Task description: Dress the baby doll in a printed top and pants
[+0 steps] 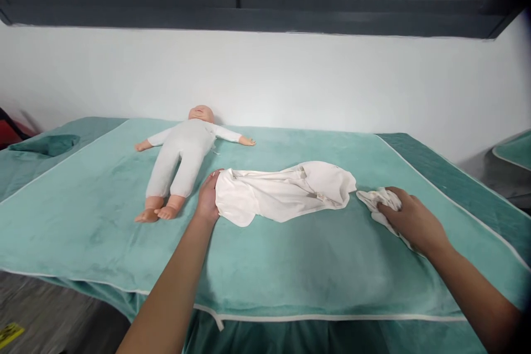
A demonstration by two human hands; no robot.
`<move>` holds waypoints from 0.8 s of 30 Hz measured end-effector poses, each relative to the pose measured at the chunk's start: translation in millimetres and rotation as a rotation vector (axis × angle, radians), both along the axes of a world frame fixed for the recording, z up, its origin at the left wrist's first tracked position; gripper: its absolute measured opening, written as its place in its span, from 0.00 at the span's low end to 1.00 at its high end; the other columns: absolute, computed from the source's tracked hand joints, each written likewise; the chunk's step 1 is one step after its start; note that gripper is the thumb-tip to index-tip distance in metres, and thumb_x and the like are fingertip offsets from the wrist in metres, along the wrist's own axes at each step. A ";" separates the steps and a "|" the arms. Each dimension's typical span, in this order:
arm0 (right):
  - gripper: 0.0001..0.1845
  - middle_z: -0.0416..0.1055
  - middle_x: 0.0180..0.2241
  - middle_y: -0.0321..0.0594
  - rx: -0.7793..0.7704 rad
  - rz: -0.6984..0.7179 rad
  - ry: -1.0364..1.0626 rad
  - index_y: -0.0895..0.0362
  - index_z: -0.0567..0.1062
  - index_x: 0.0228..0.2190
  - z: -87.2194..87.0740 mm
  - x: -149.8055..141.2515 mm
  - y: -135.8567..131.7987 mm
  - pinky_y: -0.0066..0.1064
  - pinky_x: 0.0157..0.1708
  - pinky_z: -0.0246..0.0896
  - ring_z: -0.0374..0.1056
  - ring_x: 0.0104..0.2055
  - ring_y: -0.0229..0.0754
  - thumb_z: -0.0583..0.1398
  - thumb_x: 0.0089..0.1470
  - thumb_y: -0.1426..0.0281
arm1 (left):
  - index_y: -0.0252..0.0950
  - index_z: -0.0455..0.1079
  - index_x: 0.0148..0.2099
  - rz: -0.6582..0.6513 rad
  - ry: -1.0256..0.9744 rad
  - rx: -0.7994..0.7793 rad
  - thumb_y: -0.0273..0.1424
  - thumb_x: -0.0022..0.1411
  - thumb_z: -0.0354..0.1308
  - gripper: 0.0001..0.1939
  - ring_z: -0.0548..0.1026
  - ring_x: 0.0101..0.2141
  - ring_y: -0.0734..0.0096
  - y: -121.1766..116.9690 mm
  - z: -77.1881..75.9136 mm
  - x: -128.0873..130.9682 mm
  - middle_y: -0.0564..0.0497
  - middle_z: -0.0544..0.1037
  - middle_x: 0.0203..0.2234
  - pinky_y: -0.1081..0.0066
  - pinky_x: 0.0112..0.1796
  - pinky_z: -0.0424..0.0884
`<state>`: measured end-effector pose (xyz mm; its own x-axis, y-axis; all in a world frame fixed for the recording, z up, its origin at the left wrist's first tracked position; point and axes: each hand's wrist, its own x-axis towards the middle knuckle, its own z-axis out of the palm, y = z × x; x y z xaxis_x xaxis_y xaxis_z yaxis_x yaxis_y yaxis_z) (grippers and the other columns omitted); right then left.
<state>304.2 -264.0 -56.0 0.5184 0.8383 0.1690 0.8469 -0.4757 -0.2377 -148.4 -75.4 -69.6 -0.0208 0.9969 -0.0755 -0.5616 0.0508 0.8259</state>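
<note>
A white baby garment (286,191) is stretched out sideways on the green bedspread (290,271). My left hand (208,196) is closed on its left end, with part of the fingers hidden by the fabric. Off the garment's right end, my right hand (410,218) grips a crumpled white cloth (381,203) close to the bedspread; whether this is a second garment I cannot tell. Beyond my left hand a baby doll (182,152) in a white body suit lies on its back, arms spread and feet towards me.
A white wall (265,77) runs along the far side of the bed, below a dark window frame (265,11) with bars behind it. A folded green cloth (45,145) lies at the far left. The bedspread's white-trimmed front edge (323,318) is nearest me.
</note>
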 end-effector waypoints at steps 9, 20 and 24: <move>0.44 0.59 0.62 0.61 0.118 0.084 -0.178 0.51 0.62 0.62 10.3 -17.5 1.5 0.64 0.50 0.59 0.58 0.61 0.77 0.57 0.51 0.41 | 0.34 0.73 0.37 -0.030 0.082 0.013 0.41 0.48 0.71 0.19 0.72 0.27 0.72 -1.9 3.8 2.9 0.54 0.76 0.27 0.73 0.29 0.66; 0.29 0.60 0.63 0.50 0.262 0.660 0.141 0.55 0.64 0.60 48.8 -139.8 91.8 0.50 0.61 0.55 0.56 0.65 0.56 0.54 0.61 0.56 | 0.38 0.76 0.31 -0.126 1.003 0.442 0.30 0.53 0.65 0.02 0.71 0.32 0.64 -11.7 87.9 14.4 0.53 0.77 0.27 0.69 0.35 0.63; 0.24 0.66 0.60 0.41 0.349 0.858 0.278 0.49 0.66 0.58 81.5 -182.4 112.2 0.45 0.59 0.58 0.60 0.62 0.51 0.54 0.61 0.61 | 0.40 0.78 0.35 -0.095 0.810 0.717 0.28 0.56 0.65 0.03 0.72 0.42 0.60 -57.7 137.7 25.2 0.50 0.78 0.37 0.66 0.47 0.64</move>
<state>121.8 -151.9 25.6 -0.1877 0.8763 0.4438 0.7656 0.4136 -0.4928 -123.2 -133.1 68.0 0.2774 0.8040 0.5260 0.1444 -0.5762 0.8045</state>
